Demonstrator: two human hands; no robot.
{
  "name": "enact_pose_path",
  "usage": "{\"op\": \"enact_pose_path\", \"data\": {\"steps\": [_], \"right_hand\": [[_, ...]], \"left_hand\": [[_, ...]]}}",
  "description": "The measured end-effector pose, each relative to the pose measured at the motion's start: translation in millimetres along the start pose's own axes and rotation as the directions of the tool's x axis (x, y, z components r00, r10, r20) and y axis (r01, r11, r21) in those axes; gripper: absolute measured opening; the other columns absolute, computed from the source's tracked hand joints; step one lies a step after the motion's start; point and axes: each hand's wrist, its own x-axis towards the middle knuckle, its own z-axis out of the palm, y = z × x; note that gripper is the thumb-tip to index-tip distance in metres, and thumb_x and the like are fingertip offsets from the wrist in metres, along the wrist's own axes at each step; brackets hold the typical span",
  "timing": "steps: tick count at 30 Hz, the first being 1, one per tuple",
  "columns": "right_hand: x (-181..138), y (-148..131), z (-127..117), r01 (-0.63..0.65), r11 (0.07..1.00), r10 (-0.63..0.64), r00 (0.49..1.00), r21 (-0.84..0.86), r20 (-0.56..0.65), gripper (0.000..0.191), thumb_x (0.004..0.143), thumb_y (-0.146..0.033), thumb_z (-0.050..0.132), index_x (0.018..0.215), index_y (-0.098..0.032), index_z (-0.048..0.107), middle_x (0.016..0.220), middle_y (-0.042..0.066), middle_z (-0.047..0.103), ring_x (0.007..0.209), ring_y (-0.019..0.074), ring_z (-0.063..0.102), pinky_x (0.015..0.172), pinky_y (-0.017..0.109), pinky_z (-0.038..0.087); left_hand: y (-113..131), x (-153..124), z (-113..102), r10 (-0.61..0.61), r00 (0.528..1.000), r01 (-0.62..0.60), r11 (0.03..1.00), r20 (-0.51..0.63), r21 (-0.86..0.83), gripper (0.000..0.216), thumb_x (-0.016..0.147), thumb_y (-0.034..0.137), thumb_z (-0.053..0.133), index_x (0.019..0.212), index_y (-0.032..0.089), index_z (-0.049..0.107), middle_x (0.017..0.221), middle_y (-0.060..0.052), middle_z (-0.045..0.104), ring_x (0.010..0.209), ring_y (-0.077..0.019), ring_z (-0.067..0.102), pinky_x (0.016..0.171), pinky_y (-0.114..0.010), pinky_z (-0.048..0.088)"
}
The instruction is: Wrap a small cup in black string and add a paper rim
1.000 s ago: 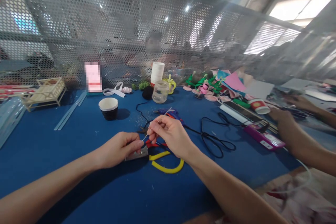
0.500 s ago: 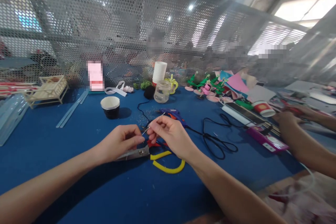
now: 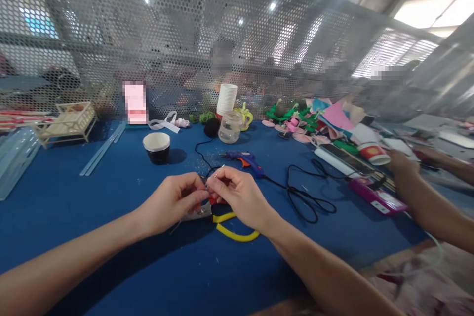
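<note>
My left hand and my right hand meet fingertip to fingertip above the blue table. The right thumb and fingers pinch a thin pale strand, whose end sticks out past the knuckles; its exact kind is too small to tell. My left fingers are closed in a pinch at the same spot, and what lies between them is mostly hidden. Below the hands are scissors with a metal blade, partly covered. Beside them lies a bent yellow strip. Just behind is a blue glue gun with an orange trigger.
A black paper cup stands at the left, and a clear jar by stacked white cups. Black cord loops to the right, near a purple power strip. A co-worker's arms reach in at the right.
My hands have drawn closer, and the fingertips now touch. The strand that showed between them is now mostly covered. The view has shifted slightly.
</note>
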Motion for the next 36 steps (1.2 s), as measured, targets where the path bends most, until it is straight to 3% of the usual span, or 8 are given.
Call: {"op": "enact_pose_path", "data": {"steps": [6, 12, 16, 19, 24, 29, 33, 36], "right_hand": [[0.6, 0.5, -1.3, -0.006, 1.000, 0.006, 1.000, 0.008, -0.002, 0.018, 0.076, -0.030, 0.054, 0.065, -0.016, 0.052, 0.058, -0.002, 0.051, 0.053, 0.0082, 0.049, 0.050, 0.021, 0.043], [3.9, 3.7, -4.2, -0.110, 0.973, 0.102, 0.994, 0.203, 0.050, 0.027, 0.079, -0.040, 0.049, 0.071, -0.015, 0.054, 0.061, -0.002, 0.054, 0.051, 0.0066, 0.051, 0.048, 0.020, 0.043], [3.6, 1.5, -5.3, -0.128, 0.978, 0.115, 0.990, 0.168, 0.082, 0.026, 0.075, -0.040, 0.054, 0.069, -0.015, 0.052, 0.060, -0.002, 0.054, 0.051, 0.0062, 0.051, 0.047, 0.018, 0.043], [3.1, -0.4, -5.9, -0.135, 0.984, 0.125, 0.988, 0.114, 0.091, 0.025, 0.075, -0.038, 0.055, 0.067, -0.015, 0.051, 0.059, -0.003, 0.054, 0.050, 0.0060, 0.051, 0.047, 0.019, 0.042], [3.4, -0.4, -6.0, -0.153, 0.983, 0.143, 0.984, 0.097, 0.103, 0.023, 0.076, -0.036, 0.054, 0.066, -0.015, 0.052, 0.057, -0.003, 0.054, 0.048, 0.0058, 0.050, 0.047, 0.019, 0.042], [2.5, 2.3, -1.5, -0.152, 0.980, 0.146, 0.988, 0.132, 0.052, 0.024, 0.075, -0.037, 0.054, 0.065, -0.015, 0.051, 0.057, -0.003, 0.054, 0.048, 0.0061, 0.050, 0.045, 0.019, 0.041], [0.9, 3.6, 1.8, -0.151, 0.974, 0.152, 0.988, 0.167, 0.007, 0.023, 0.076, -0.036, 0.053, 0.067, -0.015, 0.052, 0.056, -0.003, 0.054, 0.047, 0.0058, 0.050, 0.044, 0.018, 0.041], [0.5, 3.4, 1.9, -0.159, 0.967, 0.164, 0.986, 0.200, -0.012, 0.023, 0.076, -0.036, 0.054, 0.067, -0.014, 0.053, 0.057, -0.003, 0.055, 0.047, 0.0057, 0.050, 0.044, 0.018, 0.041]], "left_hand": [[1.9, -0.8, 0.1, -0.020, 1.000, 0.021, 0.998, 0.010, -0.064, 0.019, 0.075, 0.029, 0.049, 0.062, 0.015, 0.045, 0.049, 0.006, 0.048, 0.045, -0.0058, 0.040, 0.044, -0.017, 0.030], [4.3, 0.6, -2.3, -0.059, 0.997, 0.064, 0.989, 0.039, -0.132, 0.020, 0.074, 0.030, 0.049, 0.062, 0.015, 0.046, 0.048, 0.005, 0.050, 0.044, -0.0058, 0.042, 0.045, -0.017, 0.032], [2.4, 0.4, -1.7, -0.049, 0.996, 0.057, 0.993, 0.073, -0.103, 0.021, 0.075, 0.031, 0.048, 0.062, 0.015, 0.046, 0.049, 0.005, 0.050, 0.046, -0.0063, 0.044, 0.047, -0.017, 0.034], [-0.2, -0.2, -1.1, -0.034, 0.997, 0.034, 0.999, 0.065, -0.011, 0.022, 0.077, 0.031, 0.045, 0.063, 0.015, 0.046, 0.050, 0.004, 0.050, 0.046, -0.0067, 0.044, 0.046, -0.018, 0.033], [-3.0, -0.6, -2.5, 0.087, 0.996, -0.081, 0.944, -0.004, 0.321, 0.017, 0.079, 0.025, 0.042, 0.070, 0.015, 0.052, 0.055, 0.004, 0.053, 0.049, -0.0074, 0.044, 0.047, -0.018, 0.033], [-2.4, -1.0, -2.0, 0.165, 0.986, -0.135, 0.887, -0.032, 0.441, 0.021, 0.081, 0.023, 0.038, 0.067, 0.015, 0.052, 0.054, 0.004, 0.052, 0.048, -0.0068, 0.043, 0.047, -0.017, 0.032], [-0.5, -1.5, -2.6, 0.151, 0.987, -0.121, 0.915, -0.047, 0.385, 0.021, 0.081, 0.025, 0.039, 0.067, 0.015, 0.052, 0.054, 0.004, 0.052, 0.047, -0.0067, 0.042, 0.047, -0.017, 0.031], [0.2, 0.1, -6.1, 0.041, 0.999, -0.037, 0.977, -0.014, 0.209, 0.023, 0.080, 0.031, 0.041, 0.066, 0.015, 0.050, 0.051, 0.004, 0.051, 0.046, -0.0071, 0.042, 0.046, -0.018, 0.032]]}}
